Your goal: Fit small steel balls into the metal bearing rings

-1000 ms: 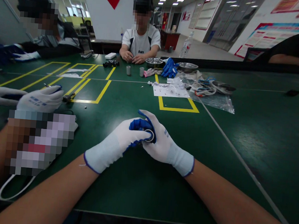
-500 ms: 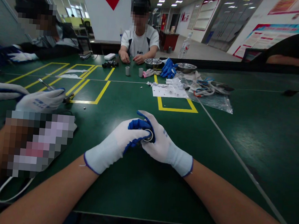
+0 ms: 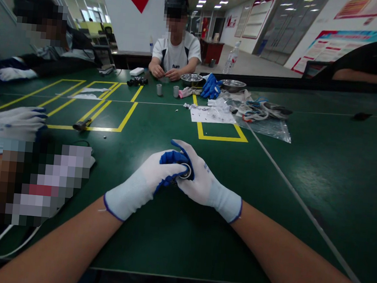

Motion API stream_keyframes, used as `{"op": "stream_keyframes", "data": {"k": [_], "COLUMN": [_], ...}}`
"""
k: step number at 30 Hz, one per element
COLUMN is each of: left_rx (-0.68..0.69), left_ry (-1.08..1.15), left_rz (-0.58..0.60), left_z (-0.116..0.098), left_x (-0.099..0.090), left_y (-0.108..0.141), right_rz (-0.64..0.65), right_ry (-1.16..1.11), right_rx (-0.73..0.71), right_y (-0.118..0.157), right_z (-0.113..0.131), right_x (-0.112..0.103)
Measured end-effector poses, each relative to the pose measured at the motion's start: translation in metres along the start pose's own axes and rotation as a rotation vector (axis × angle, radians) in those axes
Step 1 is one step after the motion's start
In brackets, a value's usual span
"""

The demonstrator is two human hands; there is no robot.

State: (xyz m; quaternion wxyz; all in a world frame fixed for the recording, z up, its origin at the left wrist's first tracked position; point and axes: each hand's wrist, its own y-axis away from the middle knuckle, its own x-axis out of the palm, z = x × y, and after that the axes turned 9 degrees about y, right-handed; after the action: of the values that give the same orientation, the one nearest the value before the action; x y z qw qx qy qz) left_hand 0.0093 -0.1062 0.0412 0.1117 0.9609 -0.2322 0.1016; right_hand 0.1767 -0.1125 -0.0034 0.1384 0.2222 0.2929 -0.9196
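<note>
Both my hands wear white gloves with blue palms and meet above the green table [image 3: 199, 243]. Between them is a small round metal part [image 3: 186, 171], its ring-shaped end showing. My left hand [image 3: 166, 170] is closed on it, the thumb resting at the ring. Wrapped round the other side is my right hand [image 3: 198, 175], with its index finger raised over the top. The gloves hide most of the part.
At the left, a co-worker's gloved hands [image 3: 14, 128] are near a dark metal piece [image 3: 83, 125] and a power strip [image 3: 53, 178]. Farther back are paper [image 3: 210, 114], a plastic bag [image 3: 275, 130], blue gloves [image 3: 211, 87], metal bowls [image 3: 233, 85] and two grey cylinders [image 3: 159, 89].
The co-worker's hands at the left have moved left, away from the dark metal piece, which now lies on the yellow tape. My hands keep the same hold.
</note>
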Motion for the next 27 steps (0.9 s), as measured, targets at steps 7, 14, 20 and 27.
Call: {"op": "stream_keyframes", "data": {"k": [7, 14, 20, 27], "left_rx": [-0.003, 0.007, 0.034, 0.051], "left_ry": [-0.049, -0.029, 0.039, 0.044], "left_rz": [-0.05, -0.14, -0.185, -0.149], "left_z": [-0.001, 0.005, 0.012, 0.01], "left_x": [0.001, 0.005, 0.006, 0.005], "left_y": [0.0, -0.001, -0.002, -0.003], "right_rz": [-0.002, -0.016, -0.101, -0.122], "right_ry": [0.024, 0.021, 0.103, 0.103], "right_rx": [-0.005, 0.03, 0.115, 0.108], "right_y": [0.0, 0.0, 0.001, 0.002], "right_z": [-0.001, -0.002, -0.006, -0.007], "right_x": [0.0, 0.002, 0.009, 0.011]}}
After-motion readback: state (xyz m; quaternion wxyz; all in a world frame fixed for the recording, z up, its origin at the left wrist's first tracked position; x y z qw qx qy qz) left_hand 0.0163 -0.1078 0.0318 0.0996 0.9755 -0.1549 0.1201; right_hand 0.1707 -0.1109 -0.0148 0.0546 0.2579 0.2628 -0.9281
